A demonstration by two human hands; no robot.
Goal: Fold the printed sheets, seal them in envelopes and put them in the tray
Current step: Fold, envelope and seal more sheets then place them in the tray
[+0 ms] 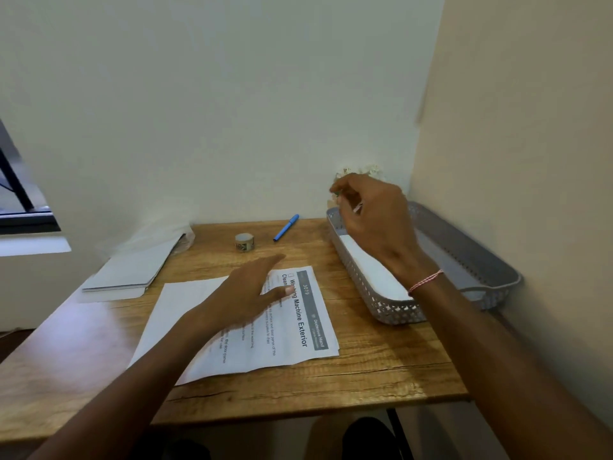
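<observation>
My hands are apart: the left hand (247, 293) lies flat, fingers straight and spread, over the printed sheets (292, 330) in the middle of the surface (365, 376); the right hand (374, 224) hangs raised over the far end of the tray (398, 315) at the right, fingers curled toward the thumb — whether they pinch anything I cannot tell, since blur hides it. One white envelope (368, 270) already lies in the tray; so I judge that I am at the start of another round, with the top sheet unfolded. The next move calls for both hands on that sheet — the right brought down to lift an edge, the left steadying it for a square crease; the spare envelopes (132, 270) wait at the far left. Both forearms reach forward, the right wrist held higher.
</observation>
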